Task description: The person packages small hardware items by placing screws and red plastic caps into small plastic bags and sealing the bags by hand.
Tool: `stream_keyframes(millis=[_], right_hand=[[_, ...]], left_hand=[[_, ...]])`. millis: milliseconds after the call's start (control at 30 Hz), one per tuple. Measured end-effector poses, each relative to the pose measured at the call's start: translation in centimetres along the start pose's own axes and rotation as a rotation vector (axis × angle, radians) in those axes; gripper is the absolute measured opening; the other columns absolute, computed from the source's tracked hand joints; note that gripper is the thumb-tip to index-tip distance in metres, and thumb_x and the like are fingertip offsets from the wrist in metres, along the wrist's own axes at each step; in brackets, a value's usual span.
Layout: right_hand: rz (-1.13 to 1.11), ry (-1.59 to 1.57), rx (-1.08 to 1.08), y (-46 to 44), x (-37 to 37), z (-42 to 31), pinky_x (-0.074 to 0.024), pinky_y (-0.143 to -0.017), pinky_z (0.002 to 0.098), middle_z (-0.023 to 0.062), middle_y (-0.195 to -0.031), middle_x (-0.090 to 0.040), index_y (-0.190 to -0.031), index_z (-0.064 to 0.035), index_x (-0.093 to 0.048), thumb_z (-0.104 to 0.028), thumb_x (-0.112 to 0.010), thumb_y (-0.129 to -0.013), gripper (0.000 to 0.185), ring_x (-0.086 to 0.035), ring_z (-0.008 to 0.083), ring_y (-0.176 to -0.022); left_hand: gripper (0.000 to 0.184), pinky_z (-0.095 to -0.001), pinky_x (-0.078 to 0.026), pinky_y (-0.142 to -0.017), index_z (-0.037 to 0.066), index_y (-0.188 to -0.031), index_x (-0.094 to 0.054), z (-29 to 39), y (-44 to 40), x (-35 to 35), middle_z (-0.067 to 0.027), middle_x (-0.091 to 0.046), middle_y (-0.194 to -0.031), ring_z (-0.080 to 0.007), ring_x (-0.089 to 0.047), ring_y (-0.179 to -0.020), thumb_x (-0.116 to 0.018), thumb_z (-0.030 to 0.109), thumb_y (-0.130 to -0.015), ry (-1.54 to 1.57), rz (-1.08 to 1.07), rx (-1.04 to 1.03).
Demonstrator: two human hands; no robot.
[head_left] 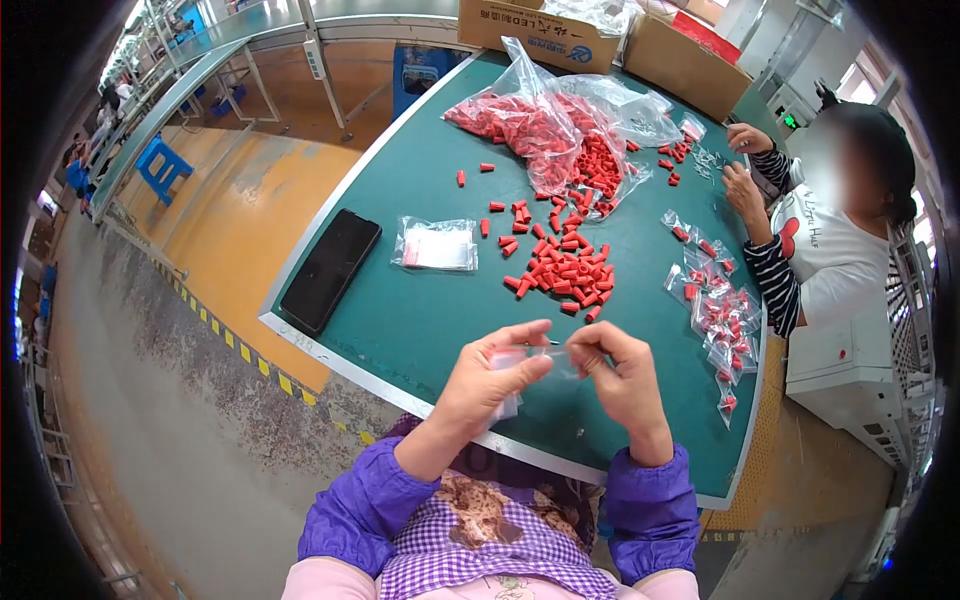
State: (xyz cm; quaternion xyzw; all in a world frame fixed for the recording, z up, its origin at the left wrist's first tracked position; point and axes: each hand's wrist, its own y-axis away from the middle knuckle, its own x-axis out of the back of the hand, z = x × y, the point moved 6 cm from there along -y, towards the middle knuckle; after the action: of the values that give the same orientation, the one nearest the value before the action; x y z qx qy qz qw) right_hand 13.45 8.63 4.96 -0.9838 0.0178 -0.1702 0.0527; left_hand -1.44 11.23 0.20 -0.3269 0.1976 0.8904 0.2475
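Observation:
Near the front edge of the green table (400,330), my left hand (500,375) is closed on a small clear plastic bag (508,405). My right hand (615,375) pinches the bag's other side, with fingertips close to those of the left. Whether anything lies inside the bag is too small to tell. Just beyond my hands is a loose pile of red caps (565,265). A stack of flat clear bags (436,244) rests left of the pile, and a black phone (331,270) lies at the table's left edge.
Large plastic bags of red caps (530,125) lie at the back, before cardboard boxes (540,32). Small filled bags (722,315) line the right side. A co-worker (830,220) sits at the right, hands over small metal parts (708,163). A blue stool (162,168) stands far left.

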Motion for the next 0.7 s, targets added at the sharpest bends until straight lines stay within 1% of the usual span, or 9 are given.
stream_keyframes(millis=[67,100,133,200,267,500,533,633,700], right_hand=[[-0.004,0.042,0.016,0.2,-0.7,-0.2,-0.0484,-0.061,0.0252,0.0053,-0.074,-0.061,-0.092,0.0001,-0.060,-0.002,-0.062,-0.085,0.007,-0.059,0.0106,-0.067],[0.011,0.060,0.063,0.2,-0.9,-0.7,-0.0472,-0.059,0.0238,0.0041,-0.074,-0.061,-0.092,0.0009,-0.061,-0.002,-0.062,-0.086,0.006,-0.057,0.0090,-0.067],[0.028,0.078,0.109,0.3,-1.1,-1.0,-0.0461,-0.057,0.0224,0.0028,-0.075,-0.062,-0.091,0.0016,-0.061,-0.002,-0.061,-0.087,0.006,-0.056,0.0075,-0.066],[0.031,0.009,0.055,0.3,-1.0,-0.6,-0.0456,-0.056,0.0221,0.0029,-0.076,-0.062,-0.093,0.0014,-0.061,-0.002,-0.063,-0.086,0.008,-0.056,0.0073,-0.065],[0.014,-0.001,0.012,0.2,-1.0,0.1,-0.0495,-0.066,0.0246,0.0066,-0.078,-0.064,-0.095,0.0010,-0.058,0.001,-0.062,-0.085,0.011,-0.061,0.0105,-0.073],[0.109,-0.206,0.067,0.6,-2.3,0.9,-0.0492,-0.067,0.0239,0.0036,-0.077,-0.062,-0.097,0.0009,-0.057,0.001,-0.062,-0.086,0.013,-0.060,0.0088,-0.075],[0.127,-0.225,0.059,0.5,-2.4,1.0,-0.0475,-0.064,0.0224,0.0029,-0.079,-0.060,-0.095,0.0008,-0.057,0.000,-0.062,-0.087,0.010,-0.058,0.0078,-0.074],[0.112,-0.173,0.042,0.3,-1.6,1.0,-0.0460,-0.062,0.0214,0.0032,-0.082,-0.060,-0.094,-0.0003,-0.059,-0.001,-0.062,-0.087,0.008,-0.057,0.0080,-0.072],[0.073,-0.102,0.030,0.2,-0.7,1.2,-0.0463,-0.062,0.0219,0.0044,-0.083,-0.061,-0.094,-0.0014,-0.061,0.000,-0.062,-0.086,0.008,-0.058,0.0092,-0.072]], left_hand=[[0.027,-0.0181,-0.045,-0.069,-0.001,-0.112,-0.063,-0.1,0.1,-0.6,-0.0032,-0.064,-0.099,-0.0062,-0.057,-0.082,-0.066,0.009,-0.087,-0.260,0.021,-0.026],[0.020,-0.0192,-0.046,-0.074,-0.002,-0.105,-0.066,-0.3,0.2,-0.6,-0.0050,-0.066,-0.097,-0.0090,-0.058,-0.088,-0.064,0.007,-0.088,-0.257,0.058,-0.037],[0.020,-0.0192,-0.046,-0.074,-0.002,-0.105,-0.066,-0.7,0.2,-0.2,-0.0050,-0.066,-0.097,-0.0090,-0.058,-0.088,-0.064,0.007,-0.088,-0.256,0.055,-0.034],[0.019,-0.0198,-0.046,-0.076,-0.003,-0.104,-0.066,-1.3,0.1,0.5,-0.0068,-0.066,-0.098,-0.0099,-0.059,-0.087,-0.064,0.007,-0.088,-0.284,0.041,-0.036],[0.018,-0.0199,-0.047,-0.076,-0.003,-0.103,-0.066,-1.3,0.2,0.1,-0.0072,-0.066,-0.096,-0.0097,-0.060,-0.086,-0.063,0.006,-0.088,-0.255,0.062,-0.066],[0.015,-0.0205,-0.047,-0.075,-0.003,-0.100,-0.066,-0.3,0.5,0.1,-0.0060,-0.067,-0.092,-0.0087,-0.060,-0.084,-0.062,0.004,-0.088,-0.253,0.086,-0.077],[0.015,-0.0205,-0.047,-0.075,-0.003,-0.100,-0.066,-0.3,0.6,0.2,-0.0060,-0.067,-0.092,-0.0087,-0.060,-0.084,-0.062,0.004,-0.088,-0.251,0.088,-0.077],[0.014,-0.0193,-0.046,-0.072,-0.003,-0.100,-0.067,0.1,0.5,0.7,-0.0052,-0.067,-0.090,-0.0072,-0.059,-0.081,-0.063,0.004,-0.088,-0.270,0.130,-0.108],[0.010,-0.0169,-0.039,-0.058,-0.001,-0.094,-0.067,1.5,0.6,1.4,0.0013,-0.063,-0.079,-0.0021,-0.050,-0.066,-0.065,0.005,-0.087,-0.317,0.236,-0.260]])
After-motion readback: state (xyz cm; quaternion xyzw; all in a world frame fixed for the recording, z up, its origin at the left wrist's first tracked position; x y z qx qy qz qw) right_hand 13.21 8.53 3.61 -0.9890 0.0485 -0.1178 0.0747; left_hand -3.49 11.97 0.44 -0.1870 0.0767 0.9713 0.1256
